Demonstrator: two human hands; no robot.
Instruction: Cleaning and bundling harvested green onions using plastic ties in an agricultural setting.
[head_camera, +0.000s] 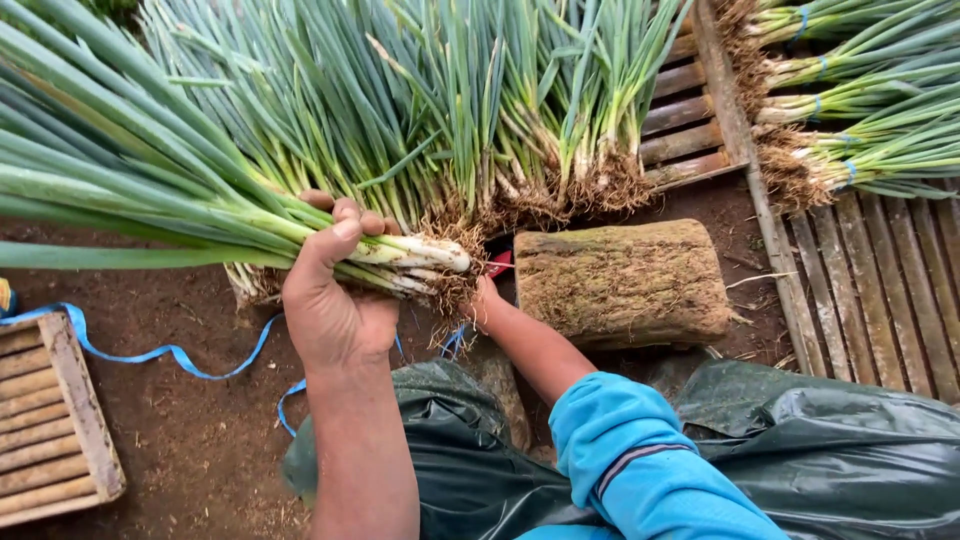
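My left hand (335, 295) is shut around a bunch of green onions (150, 190) just above the white stalk ends (425, 252). The long leaves run off to the upper left. Muddy roots (455, 292) hang from the bunch's end. My right hand (487, 300), on an arm in a blue sleeve, reaches in under those roots. Its fingers are hidden behind them. A small red thing (500, 264) shows right beside that hand; what it is and whether the hand holds it is unclear.
A big heap of loose green onions (400, 110) lies behind on a slatted pallet (690, 120). A mossy wooden block (620, 282) sits to the right. Tied bundles (860, 110) lie at the top right. Blue ribbon (150, 353), a slatted crate (50, 420) and dark plastic sheeting (820, 450) are nearby.
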